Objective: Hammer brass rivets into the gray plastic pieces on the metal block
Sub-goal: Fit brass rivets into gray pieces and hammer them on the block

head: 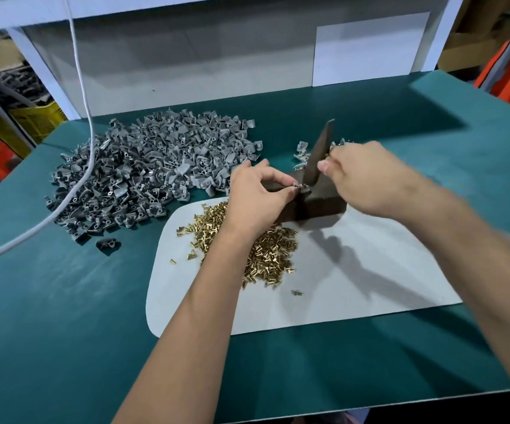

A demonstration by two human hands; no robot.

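Note:
A dark metal block [324, 203] lies on a light grey mat [354, 270]. My left hand [256, 197] pinches a small gray plastic piece [301, 188] on top of the block. My right hand [369, 179] grips a dark hammer [317, 154] that stands nearly upright, its lower end touching the piece. A heap of brass rivets [269, 249] lies on the mat, partly under my left forearm. A large pile of gray plastic pieces [155, 169] covers the green table to the left.
A few plastic pieces [302, 151] lie behind the block. A white cable [85, 117] hangs down across the pile and trails off left. A white back panel [186, 71] bounds the green table [64, 316]. Loose rivets [297, 292] dot the mat.

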